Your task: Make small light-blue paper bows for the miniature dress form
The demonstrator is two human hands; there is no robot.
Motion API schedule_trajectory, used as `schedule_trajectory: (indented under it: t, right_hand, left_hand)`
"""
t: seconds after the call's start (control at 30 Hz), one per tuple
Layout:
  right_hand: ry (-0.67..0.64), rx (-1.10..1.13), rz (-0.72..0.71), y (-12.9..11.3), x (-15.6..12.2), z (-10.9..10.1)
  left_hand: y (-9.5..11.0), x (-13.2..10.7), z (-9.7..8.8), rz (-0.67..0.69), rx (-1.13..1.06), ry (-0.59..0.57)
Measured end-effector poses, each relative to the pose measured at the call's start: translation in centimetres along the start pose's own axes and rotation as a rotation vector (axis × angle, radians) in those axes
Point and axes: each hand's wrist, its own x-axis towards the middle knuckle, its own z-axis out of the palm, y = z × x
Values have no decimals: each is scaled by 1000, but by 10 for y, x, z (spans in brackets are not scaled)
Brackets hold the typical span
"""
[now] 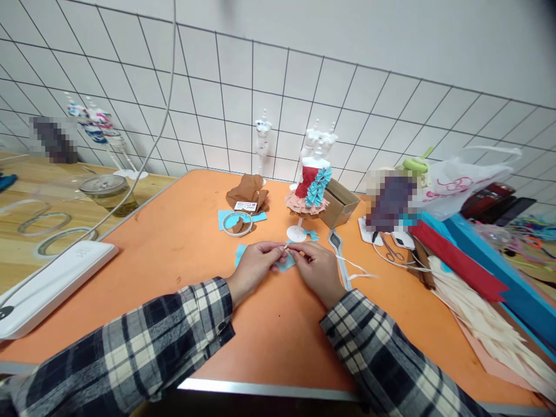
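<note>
- The left hand [254, 267] and the right hand [319, 271] meet fingertip to fingertip in front of the dressed mannequin [313, 185], nearer the person and slightly to its left.
- Thumb and forefinger of each hand are pinched together on a small white piece [285, 248]; it is too small to say what it is.
- The white piece is held just above a light blue fabric scrap [240, 253], which lies flat on the orange bench [182, 243] under both hands.
- Both wrists rest on the bench; the sleeves are dark plaid.
- The mannequin wears a red bodice with a turquoise ruffle and a pink skirt, and it stands upright.
- A white round base [296, 233] lies between the mannequin and the hands.
- A cardboard box [341, 202] sits just right of the mannequin, touching or nearly touching its skirt.
- Left of the mannequin lies crumpled brown fabric [247, 190], with a tape ring [238, 234] in front of it on another blue scrap.
- Small scissors [391, 250] lie to the mannequin's right, past the box.
- Further right are red and blue sheets [460, 260] and cream fringed paper [478, 324].
- A bare mannequin [263, 136] stands behind and to the left, against the wire grid.
- Far left of the mannequin, a flat white device [52, 284] lies at the bench edge.
</note>
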Motion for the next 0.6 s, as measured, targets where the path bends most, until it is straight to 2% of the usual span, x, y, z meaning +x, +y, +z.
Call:
schedule_trajectory:
  t: [0.1,0.3,0.47,0.6]
  right_hand:
    - [13,-24,26,-3,1,-4]
    - [-35,-26,-31,-4,0,-3]
    - [-11,65,71,-7,1,3]
    - [-16,130,197,-10,3,7]
  left_hand:
    - [1,-1,1,16,54,-22]
    - [2,-1,2,44,166,-5]
    - [6,-5,5,62,195,32]
    - [8,-8,9,48,193,13]
